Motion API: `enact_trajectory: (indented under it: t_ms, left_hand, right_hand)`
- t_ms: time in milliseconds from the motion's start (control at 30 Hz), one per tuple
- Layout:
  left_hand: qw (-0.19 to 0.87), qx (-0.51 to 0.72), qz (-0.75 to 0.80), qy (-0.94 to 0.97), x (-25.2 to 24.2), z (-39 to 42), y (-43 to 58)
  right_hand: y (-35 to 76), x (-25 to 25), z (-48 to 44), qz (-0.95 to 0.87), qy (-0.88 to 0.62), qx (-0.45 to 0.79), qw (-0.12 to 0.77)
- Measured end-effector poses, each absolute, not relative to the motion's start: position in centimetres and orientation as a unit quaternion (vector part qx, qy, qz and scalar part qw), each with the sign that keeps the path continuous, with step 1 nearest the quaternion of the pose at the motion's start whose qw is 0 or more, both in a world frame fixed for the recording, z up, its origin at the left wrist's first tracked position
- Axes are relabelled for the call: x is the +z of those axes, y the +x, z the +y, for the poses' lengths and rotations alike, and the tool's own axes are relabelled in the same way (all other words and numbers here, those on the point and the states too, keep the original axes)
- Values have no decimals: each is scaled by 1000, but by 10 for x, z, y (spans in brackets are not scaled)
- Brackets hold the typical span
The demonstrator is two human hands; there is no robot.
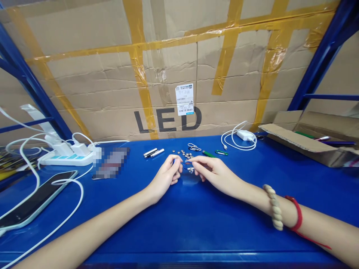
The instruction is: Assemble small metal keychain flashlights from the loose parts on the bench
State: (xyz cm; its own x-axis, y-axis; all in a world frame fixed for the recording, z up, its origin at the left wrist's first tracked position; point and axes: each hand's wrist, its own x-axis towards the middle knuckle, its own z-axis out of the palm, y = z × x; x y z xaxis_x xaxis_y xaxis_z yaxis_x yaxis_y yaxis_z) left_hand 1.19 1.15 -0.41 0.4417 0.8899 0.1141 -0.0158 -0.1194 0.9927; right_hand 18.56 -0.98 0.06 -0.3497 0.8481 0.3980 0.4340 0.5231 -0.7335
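Over the middle of the blue table point(196, 224), my two hands are close together. My left hand point(167, 172) is closed, and a bit of a small blue piece point(174, 161) shows at its fingertips; the fingers hide the rest. A blue carabiner point(184, 164) with silver metal fittings point(191, 170) is pinched by my right hand point(214, 171). Just beyond the hands lie several small round button cells point(183, 152) and a silver carabiner point(193, 147). Close to my right hand are a green tube point(208, 154) and a green carabiner point(221, 152).
Two silver tubes point(157, 153) lie left of the button cells. Further left are a power strip point(66, 158), a phone point(30, 200) and white cables. A coiled white cable point(238, 138) and an open cardboard box point(297, 144) stand right. A large taped carton point(112, 86) forms the back.
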Motion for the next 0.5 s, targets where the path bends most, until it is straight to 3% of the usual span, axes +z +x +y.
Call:
enact_trajectory:
  t_ms: [367,500]
  left_hand:
    - [541,345,353,681,1,3,12]
    - [566,364,376,637,2,5,13]
  right_hand:
    - [181,0,-13,-794,-395,256,385]
    - [194,10,-7,-800,-442,163,371]
